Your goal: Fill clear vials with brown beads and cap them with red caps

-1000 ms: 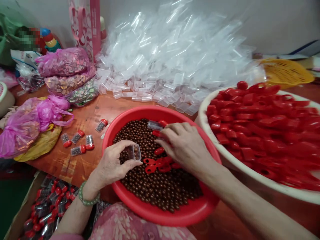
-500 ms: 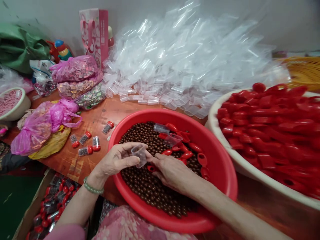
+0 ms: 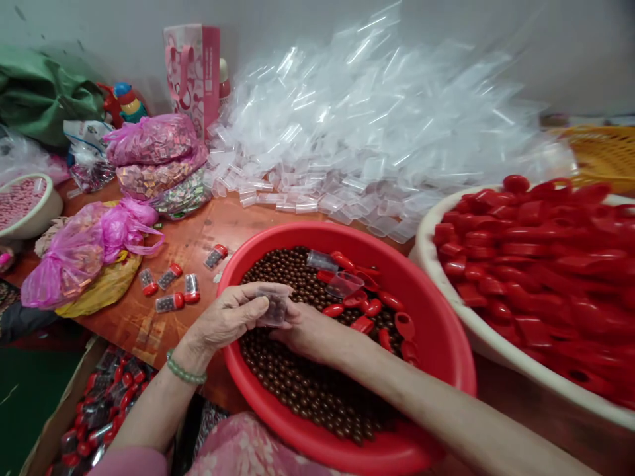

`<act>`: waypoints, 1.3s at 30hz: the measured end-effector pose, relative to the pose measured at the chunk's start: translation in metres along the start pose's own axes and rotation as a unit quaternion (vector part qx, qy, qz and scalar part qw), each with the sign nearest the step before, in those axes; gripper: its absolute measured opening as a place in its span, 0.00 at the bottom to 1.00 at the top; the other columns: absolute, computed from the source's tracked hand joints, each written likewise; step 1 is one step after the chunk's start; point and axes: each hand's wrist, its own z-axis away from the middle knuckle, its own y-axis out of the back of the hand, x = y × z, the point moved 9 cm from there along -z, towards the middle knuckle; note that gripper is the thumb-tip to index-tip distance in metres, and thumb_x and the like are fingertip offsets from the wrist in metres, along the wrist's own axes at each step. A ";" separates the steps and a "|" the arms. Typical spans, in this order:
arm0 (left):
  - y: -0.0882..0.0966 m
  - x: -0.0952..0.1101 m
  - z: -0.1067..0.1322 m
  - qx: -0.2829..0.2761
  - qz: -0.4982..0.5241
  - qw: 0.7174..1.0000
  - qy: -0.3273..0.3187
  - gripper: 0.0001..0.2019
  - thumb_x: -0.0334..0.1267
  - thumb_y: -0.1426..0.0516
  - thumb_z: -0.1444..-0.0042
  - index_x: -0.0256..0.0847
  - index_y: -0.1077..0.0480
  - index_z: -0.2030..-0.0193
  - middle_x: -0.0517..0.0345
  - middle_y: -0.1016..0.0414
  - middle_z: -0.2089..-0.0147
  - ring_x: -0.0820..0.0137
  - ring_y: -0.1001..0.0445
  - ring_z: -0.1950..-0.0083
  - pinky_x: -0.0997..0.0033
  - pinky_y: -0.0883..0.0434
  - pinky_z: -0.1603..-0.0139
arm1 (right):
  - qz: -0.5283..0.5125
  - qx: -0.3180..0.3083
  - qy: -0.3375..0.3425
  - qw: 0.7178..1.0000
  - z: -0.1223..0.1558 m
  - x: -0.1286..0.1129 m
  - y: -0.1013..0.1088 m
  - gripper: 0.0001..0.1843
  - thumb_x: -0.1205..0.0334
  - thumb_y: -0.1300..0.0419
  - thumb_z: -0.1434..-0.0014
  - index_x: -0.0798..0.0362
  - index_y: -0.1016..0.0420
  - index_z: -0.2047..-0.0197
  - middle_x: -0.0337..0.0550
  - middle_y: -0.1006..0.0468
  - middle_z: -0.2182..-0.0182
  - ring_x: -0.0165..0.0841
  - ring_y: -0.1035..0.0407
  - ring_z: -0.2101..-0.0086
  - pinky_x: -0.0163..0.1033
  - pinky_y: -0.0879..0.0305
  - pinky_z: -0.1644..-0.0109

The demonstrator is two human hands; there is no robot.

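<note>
My left hand (image 3: 231,314) pinches a small clear plastic container (image 3: 272,309) over the near left part of a red basin (image 3: 449,330). Dark shapes show through its wall; whether they are balls inside or behind it I cannot tell. My right hand (image 3: 307,330) is right up against the container, fingers curled and mostly hidden low over the brown balls (image 3: 317,390). Those balls cover much of the basin's floor. Several red caps (image 3: 362,324) lie on them towards the right, beside two clear containers (image 3: 344,284).
A white tub (image 3: 496,337) heaped with red caps (image 3: 555,264) stands at the right. Behind rises a large pile of clear containers (image 3: 337,132). Filled red-capped containers (image 3: 191,287) lie left of the basin, near pink bags (image 3: 74,254). A box of filled containers (image 3: 106,403) sits lower left.
My right hand has moved left and in against the container, its fingers now lower and more hidden. The container has tipped from upright towards its side in my left hand.
</note>
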 end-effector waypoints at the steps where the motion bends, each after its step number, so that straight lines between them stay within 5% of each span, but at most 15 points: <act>1: 0.002 0.000 0.000 0.006 -0.001 1.000 0.000 0.16 0.42 0.38 0.42 0.40 0.25 0.48 0.48 0.20 0.57 0.66 0.20 0.54 0.70 0.25 0.51 | -0.007 0.001 -0.001 1.000 -0.002 0.001 -0.005 0.10 0.70 0.44 0.43 0.52 0.23 0.62 0.44 0.20 0.65 0.32 0.28 0.66 0.33 0.36 0.62; 5: 0.008 -0.001 -0.001 0.022 -0.007 1.000 -0.009 0.16 0.38 0.37 0.44 0.42 0.25 0.48 0.50 0.21 0.56 0.67 0.22 0.52 0.68 0.27 0.48 | -0.025 0.004 -0.008 1.000 0.004 0.016 0.004 0.09 0.68 0.45 0.43 0.53 0.23 0.69 0.43 0.21 0.73 0.31 0.29 0.71 0.33 0.36 0.65; 9: 0.012 -0.007 -0.002 0.027 -0.017 0.999 0.001 0.20 0.37 0.35 0.47 0.42 0.27 0.47 0.52 0.22 0.55 0.67 0.23 0.51 0.65 0.29 0.44 | -0.048 0.069 -0.023 0.996 0.017 0.029 0.058 0.16 0.60 0.51 0.37 0.54 0.22 0.62 0.47 0.19 0.66 0.35 0.26 0.67 0.37 0.33 0.61; 12: 0.012 -0.010 -0.004 0.024 -0.014 1.000 0.007 0.19 0.39 0.34 0.48 0.42 0.26 0.48 0.53 0.23 0.56 0.68 0.23 0.53 0.65 0.30 0.46 | -0.149 0.151 -0.010 0.977 0.027 0.018 0.101 0.19 0.50 0.48 0.38 0.53 0.22 0.56 0.46 0.18 0.63 0.36 0.26 0.65 0.38 0.31 0.62; 14: 0.012 -0.010 -0.005 0.031 -0.021 0.999 0.010 0.18 0.39 0.34 0.49 0.40 0.25 0.50 0.53 0.23 0.58 0.70 0.23 0.55 0.67 0.30 0.47 | -0.193 0.145 0.026 0.970 0.028 -0.002 0.112 0.18 0.49 0.45 0.39 0.52 0.21 0.57 0.45 0.18 0.64 0.35 0.25 0.66 0.37 0.30 0.63; 21: 0.009 -0.005 -0.007 0.048 -0.053 0.997 0.006 0.21 0.44 0.31 0.54 0.38 0.25 0.53 0.52 0.22 0.56 0.68 0.25 0.56 0.67 0.30 0.48 | -0.124 0.056 0.104 0.985 0.016 -0.046 0.104 0.14 0.59 0.46 0.37 0.50 0.20 0.56 0.42 0.18 0.59 0.33 0.25 0.60 0.36 0.30 0.56; 27: 0.012 0.001 -0.003 0.077 -0.083 0.994 -0.012 0.18 0.44 0.33 0.51 0.38 0.25 0.55 0.56 0.23 0.62 0.72 0.26 0.59 0.70 0.30 0.50 | -0.167 0.144 0.048 0.974 0.028 -0.017 0.115 0.16 0.53 0.45 0.38 0.52 0.21 0.55 0.44 0.18 0.62 0.34 0.24 0.63 0.37 0.28 0.58; 33: 0.005 0.017 0.001 0.085 -0.177 0.980 -0.038 0.11 0.36 0.37 0.45 0.37 0.24 0.55 0.54 0.21 0.60 0.71 0.24 0.56 0.71 0.31 0.49 | 0.024 0.187 -0.018 0.982 0.040 0.023 0.089 0.18 0.56 0.46 0.37 0.52 0.26 0.47 0.52 0.24 0.52 0.41 0.27 0.56 0.48 0.30 0.51; 39: 0.009 0.020 0.002 0.099 -0.197 0.975 -0.018 0.10 0.36 0.38 0.46 0.37 0.24 0.57 0.53 0.21 0.58 0.68 0.24 0.55 0.67 0.31 0.48 | 0.106 0.003 -0.061 0.992 0.051 0.040 0.035 0.09 0.65 0.46 0.36 0.53 0.25 0.59 0.46 0.24 0.62 0.34 0.28 0.61 0.37 0.34 0.56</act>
